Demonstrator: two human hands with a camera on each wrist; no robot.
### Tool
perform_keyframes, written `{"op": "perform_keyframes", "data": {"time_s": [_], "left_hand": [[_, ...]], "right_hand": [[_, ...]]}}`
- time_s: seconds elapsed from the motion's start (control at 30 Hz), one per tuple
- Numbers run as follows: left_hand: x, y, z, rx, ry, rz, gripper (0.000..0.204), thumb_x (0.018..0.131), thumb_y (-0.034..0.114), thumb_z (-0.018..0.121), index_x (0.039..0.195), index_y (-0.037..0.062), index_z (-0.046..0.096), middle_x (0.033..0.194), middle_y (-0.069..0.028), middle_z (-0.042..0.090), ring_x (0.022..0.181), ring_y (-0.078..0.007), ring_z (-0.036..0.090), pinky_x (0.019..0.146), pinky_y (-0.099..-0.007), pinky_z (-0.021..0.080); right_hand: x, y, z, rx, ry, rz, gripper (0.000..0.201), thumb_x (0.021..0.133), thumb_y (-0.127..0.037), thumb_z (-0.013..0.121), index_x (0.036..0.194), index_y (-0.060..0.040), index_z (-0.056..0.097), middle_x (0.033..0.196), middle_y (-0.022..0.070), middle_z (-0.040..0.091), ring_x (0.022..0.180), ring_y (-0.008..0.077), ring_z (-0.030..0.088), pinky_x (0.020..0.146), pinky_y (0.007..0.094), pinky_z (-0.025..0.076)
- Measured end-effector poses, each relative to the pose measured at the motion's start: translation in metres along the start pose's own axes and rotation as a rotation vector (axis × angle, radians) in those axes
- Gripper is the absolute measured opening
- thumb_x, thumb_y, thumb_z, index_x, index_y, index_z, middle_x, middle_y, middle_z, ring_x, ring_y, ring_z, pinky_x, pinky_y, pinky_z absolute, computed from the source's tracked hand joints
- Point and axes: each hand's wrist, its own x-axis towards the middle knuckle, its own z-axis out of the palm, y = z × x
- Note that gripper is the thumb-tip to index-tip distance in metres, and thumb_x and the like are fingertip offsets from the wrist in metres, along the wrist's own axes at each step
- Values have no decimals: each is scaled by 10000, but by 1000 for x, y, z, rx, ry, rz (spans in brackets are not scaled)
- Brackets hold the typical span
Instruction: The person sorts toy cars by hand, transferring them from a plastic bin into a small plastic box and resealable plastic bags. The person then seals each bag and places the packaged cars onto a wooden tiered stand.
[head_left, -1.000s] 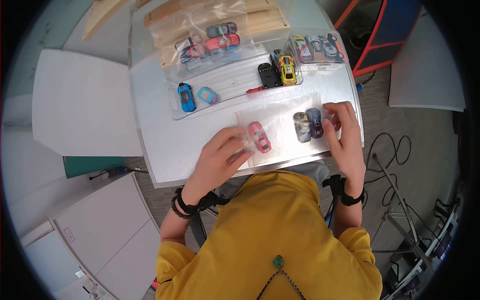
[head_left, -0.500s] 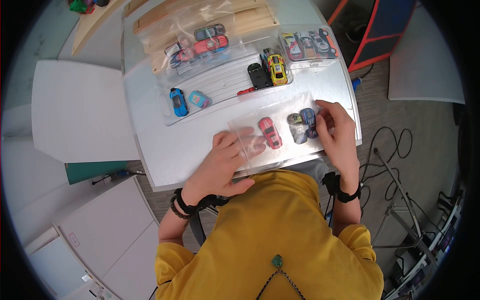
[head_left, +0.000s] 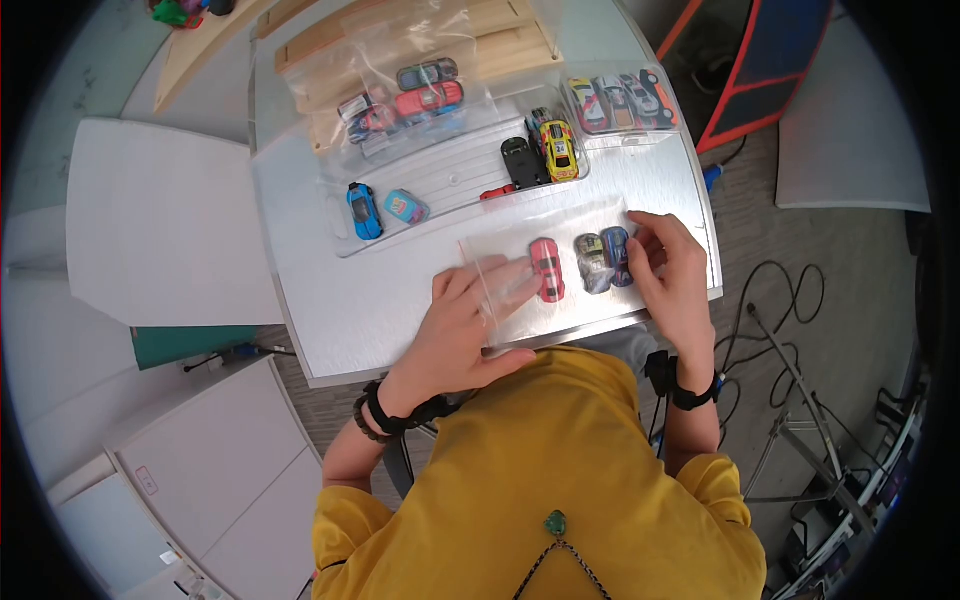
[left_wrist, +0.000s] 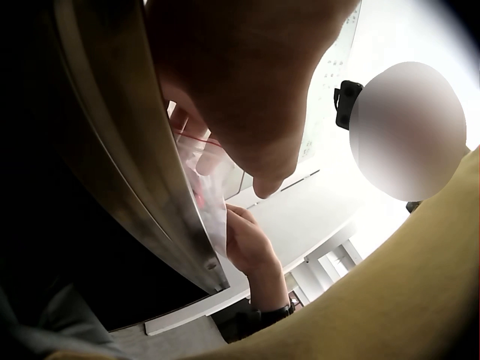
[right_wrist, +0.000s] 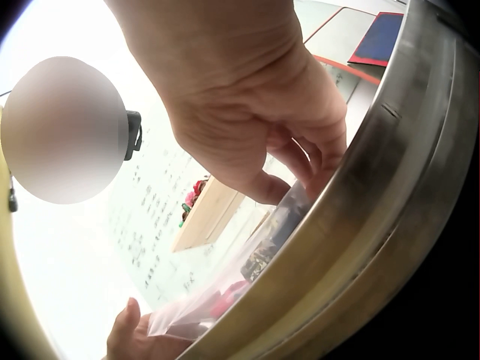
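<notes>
A clear zip bag [head_left: 515, 325] lies flat near the table's front edge. It holds a red toy car [head_left: 547, 270], a dark patterned car [head_left: 593, 264] and a blue car [head_left: 616, 257], the last two side by side at its right end. The left hand [head_left: 450, 325] has its extended fingers inside the bag's left end, the tips close to the red car; its thumb lies outside. At the opposite end, the right hand [head_left: 672, 275] pinches the bag's edge beside the blue car. The right wrist view shows this hand [right_wrist: 247, 112] with thumb and fingers at the bag's end.
Behind the bag, a clear tray [head_left: 455, 205] holds a blue car [head_left: 364, 211], a small light-blue car [head_left: 406, 206], a black one [head_left: 521, 162] and a yellow one [head_left: 556, 146]. Another bag of cars [head_left: 428, 98] and a filled clear case [head_left: 630, 128] stand farther back.
The left fingers have moved rightward into the bag, under its clear film. The red car now lies nearer the other two. The right hand stays at the bag's right end.
</notes>
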Motion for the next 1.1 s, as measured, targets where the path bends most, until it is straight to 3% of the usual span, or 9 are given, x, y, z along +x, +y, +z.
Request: {"op": "perform_keyframes", "data": {"time_s": [0.23,0.63,0.73,0.8,0.83,0.9,0.93,1.0,1.1], "left_hand": [[2,4,1,16,-33,8,751,898,477,805,1546,150,613,1547,-75,590,1373,-360,517,1114,-504,342],[10,7,4,-98,-84,31,706,913,353,801,1551,128,597,1496,-61,637,1409,-359,525,1119,-500,354],[0,6,10,-139,-57,-7,580,887,286,834,1433,146,701,1491,-50,642,1398,-333,536,1112,-491,362],[-16,4,19,-90,223,-27,412,829,173,877,1233,150,798,1368,-63,676,1350,-332,551,1069,-450,402],[-21,7,19,-90,223,-25,412,829,173,877,1233,150,798,1368,-63,676,1350,-332,551,1069,-450,402],[-29,12,19,-109,426,-202,272,794,73,894,1047,134,816,1316,-97,634,1296,-326,563,1009,-417,448],[-30,17,13,-108,428,-204,272,794,73,894,1047,134,816,1316,-97,634,1296,-326,563,1009,-417,448],[-29,34,-7,-160,453,-381,203,837,33,864,1008,106,783,1345,-123,563,1258,-326,561,996,-425,480],[-28,38,-28,-156,508,-329,177,828,28,865,967,80,768,1486,-194,483,1285,-349,609,1032,-473,514]], "right_hand": [[0,-2,2,-18,9,-4,252,992,2,700,1238,52,713,905,111,654,698,167,649,636,312,520],[0,-3,3,-34,9,-18,253,988,-4,713,1234,53,712,891,113,642,693,173,650,629,312,518],[0,-1,3,-36,15,-33,250,987,-3,712,1231,51,714,890,110,641,689,170,645,628,309,514],[0,-1,1,-26,12,-29,248,987,-3,711,1229,50,715,889,108,641,691,167,643,627,308,513],[0,-2,0,-16,8,-23,246,986,-2,710,1226,50,716,889,107,641,693,164,641,626,307,512],[1,-3,-1,4,7,-12,242,984,2,709,1221,44,720,889,105,642,697,162,637,624,304,507],[2,-4,-1,25,2,-2,238,981,5,708,1216,38,724,889,103,644,701,160,634,623,301,502],[3,-7,0,19,4,-47,232,977,8,709,1207,29,729,888,99,645,703,155,628,619,296,494],[7,-20,0,41,-13,-140,233,960,15,719,1192,11,739,898,92,651,724,152,625,629,290,488]]}}
